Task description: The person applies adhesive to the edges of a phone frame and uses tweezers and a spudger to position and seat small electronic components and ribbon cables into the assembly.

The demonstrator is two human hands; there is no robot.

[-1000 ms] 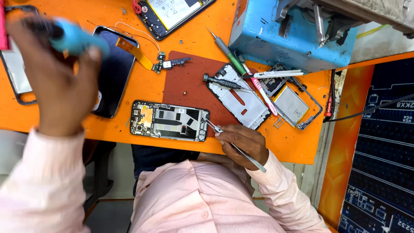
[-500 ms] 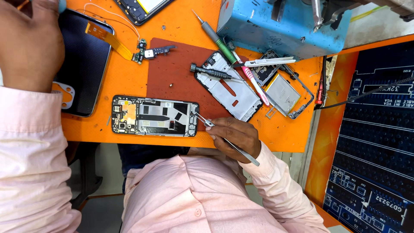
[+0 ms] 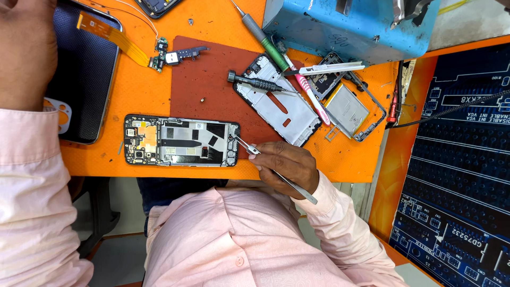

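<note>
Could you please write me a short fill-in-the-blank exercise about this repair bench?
1. The right hand grips tweezers whose tips touch the opened ____.
2. The table top is coloured ____.
3. The black-handled screwdriver lies partly across an empty phone frame, on a ____ mat.
4. The metal box at the far edge is painted ____.

Missing words: phone; orange; reddish-brown; blue.
</note>
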